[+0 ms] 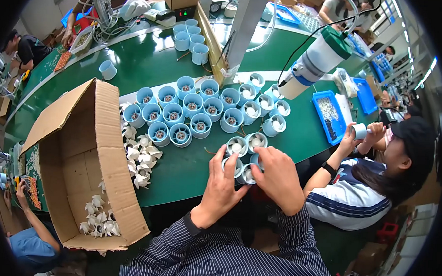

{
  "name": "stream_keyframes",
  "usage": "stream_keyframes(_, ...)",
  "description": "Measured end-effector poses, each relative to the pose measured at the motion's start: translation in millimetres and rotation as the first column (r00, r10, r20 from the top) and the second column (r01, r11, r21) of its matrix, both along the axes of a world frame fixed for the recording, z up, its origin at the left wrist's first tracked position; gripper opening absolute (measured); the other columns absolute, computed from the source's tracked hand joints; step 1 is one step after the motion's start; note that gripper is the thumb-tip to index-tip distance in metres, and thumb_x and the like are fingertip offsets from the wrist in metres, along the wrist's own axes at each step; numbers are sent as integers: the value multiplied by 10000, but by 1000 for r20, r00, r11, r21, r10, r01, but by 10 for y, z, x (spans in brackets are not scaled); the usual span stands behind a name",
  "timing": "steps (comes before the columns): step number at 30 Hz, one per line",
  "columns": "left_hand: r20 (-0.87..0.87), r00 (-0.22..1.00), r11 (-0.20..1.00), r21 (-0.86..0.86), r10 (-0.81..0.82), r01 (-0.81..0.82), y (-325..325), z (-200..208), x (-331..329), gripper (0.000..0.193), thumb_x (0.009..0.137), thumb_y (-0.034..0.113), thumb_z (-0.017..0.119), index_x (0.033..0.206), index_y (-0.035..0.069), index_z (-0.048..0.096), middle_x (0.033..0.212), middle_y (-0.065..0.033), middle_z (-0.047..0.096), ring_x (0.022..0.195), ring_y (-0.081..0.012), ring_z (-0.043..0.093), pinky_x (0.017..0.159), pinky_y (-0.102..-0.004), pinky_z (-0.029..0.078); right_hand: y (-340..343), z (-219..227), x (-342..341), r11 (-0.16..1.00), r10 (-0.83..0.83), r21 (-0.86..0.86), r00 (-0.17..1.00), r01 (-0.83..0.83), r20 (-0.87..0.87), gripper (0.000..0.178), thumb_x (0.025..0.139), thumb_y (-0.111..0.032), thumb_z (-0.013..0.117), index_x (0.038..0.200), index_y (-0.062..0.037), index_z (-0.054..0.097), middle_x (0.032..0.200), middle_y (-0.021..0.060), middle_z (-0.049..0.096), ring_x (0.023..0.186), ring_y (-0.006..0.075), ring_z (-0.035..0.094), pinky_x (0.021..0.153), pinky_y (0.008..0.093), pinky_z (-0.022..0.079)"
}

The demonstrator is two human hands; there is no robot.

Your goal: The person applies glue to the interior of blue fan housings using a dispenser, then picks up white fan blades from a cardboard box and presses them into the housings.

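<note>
My left hand (220, 190) and my right hand (278, 177) curl around a small cluster of light-blue round fan housings (237, 147) near the table's front edge. White fan wheels (255, 141) sit inside them. The left fingers press on the left side of the group. On its right side are the right fingers, partly covering the housings there. Just beyond stand several housings with bare motors (200, 125) showing inside, and to their right several with white fan wheels fitted (251, 109). Loose white fan wheels (143, 159) lie heaped to the left.
An open cardboard box (123, 183) with loose fan wheels inside stands tilted at the left. A white-and-green cylindrical tool (315, 63) hangs at the right. Blue trays (330, 115) lie beyond it. A person in a black cap works close on my right, holding a blue housing (359, 131).
</note>
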State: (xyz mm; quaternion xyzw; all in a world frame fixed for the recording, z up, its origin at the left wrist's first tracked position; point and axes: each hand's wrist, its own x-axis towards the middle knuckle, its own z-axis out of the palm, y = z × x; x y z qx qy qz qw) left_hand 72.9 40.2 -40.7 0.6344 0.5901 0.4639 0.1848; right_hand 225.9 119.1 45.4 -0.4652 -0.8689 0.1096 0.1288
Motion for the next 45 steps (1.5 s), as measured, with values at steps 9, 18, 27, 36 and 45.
stream_keyframes(9,101,990,995,42,-94,90,665,-52,414,1060,754,57,911,1613,-67,302,1572,-326,389,1447,-526,434,1214,-534,411,475,-130,430,986,-165,-51,982,161,-87,273,910,-90,750,1172,-40,690,1027,182,709,962,389,705,838,498,570)
stream_keyframes(18,34,999,996,85,-32,29,1350,-150,875,914,819,-74,726,1603,-122,258,1533,-361,369,1423,-568,425,1213,-555,403,1031,-377,690,945,-262,153,948,290,-178,305,918,-36,708,1223,-30,714,1050,205,695,961,400,690,848,493,563)
stream_keyframes(27,69,997,981,189,29,-41,843,89,875,766,828,-79,662,1555,-56,422,1580,-336,384,1432,-537,454,1207,-534,429,778,-431,450,965,-163,56,755,256,-636,324,947,8,682,1267,-33,710,1109,95,689,829,183,637,739,320,530)
stream_keyframes(36,81,989,987,92,121,-128,-956,417,-163,269,859,-26,749,1127,-9,733,1117,-148,758,1012,-326,752,883,-414,607,912,-225,-603,967,217,183,946,-175,-242,360,911,-26,719,1271,-44,705,1152,157,743,893,310,730,805,402,572)
stream_keyframes(45,-218,945,963,169,244,-210,-2270,1260,-1403,240,824,-3,816,1057,16,761,949,-103,781,773,-276,757,701,-371,616,1108,-298,-730,973,230,61,966,-224,-115,272,886,-92,750,1141,2,749,979,187,796,930,351,779,835,440,594)
